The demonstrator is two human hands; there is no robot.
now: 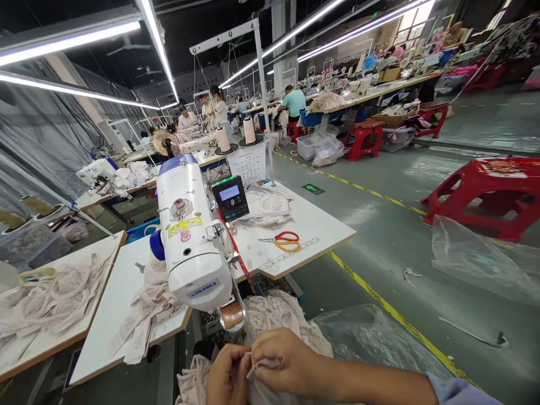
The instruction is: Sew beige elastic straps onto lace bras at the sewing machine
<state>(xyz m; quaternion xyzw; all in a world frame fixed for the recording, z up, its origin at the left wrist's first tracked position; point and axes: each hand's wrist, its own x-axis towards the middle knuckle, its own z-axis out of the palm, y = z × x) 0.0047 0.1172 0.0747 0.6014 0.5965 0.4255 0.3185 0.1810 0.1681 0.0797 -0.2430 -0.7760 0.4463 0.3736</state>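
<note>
Beige garments (158, 287) lie left of the white sewing machine (189, 264), in front of which the left hand (228, 374) pinches pale fabric (259, 389) also gripped by the right hand (293, 360), with a red stool (478, 174) well to the machine's right.

fabric (280, 315): pale beige-pink, lace-patterned | sewing machine (189, 239): white, blue | scissors (277, 241): red, orange handles | stool (506, 167): red

Long strip lights (71, 43) hang below a dark ceiling (211, 19), with a pale pillar (279, 48) in mid-room and a bright window (413, 25) at the upper right. Grey curtains (34, 126) drape the left side. Yellow tape (371, 291) and a green arrow (313, 189) mark the grey-green floor (379, 247), where red stools (365, 128) stand near long tables (392, 90).
</note>
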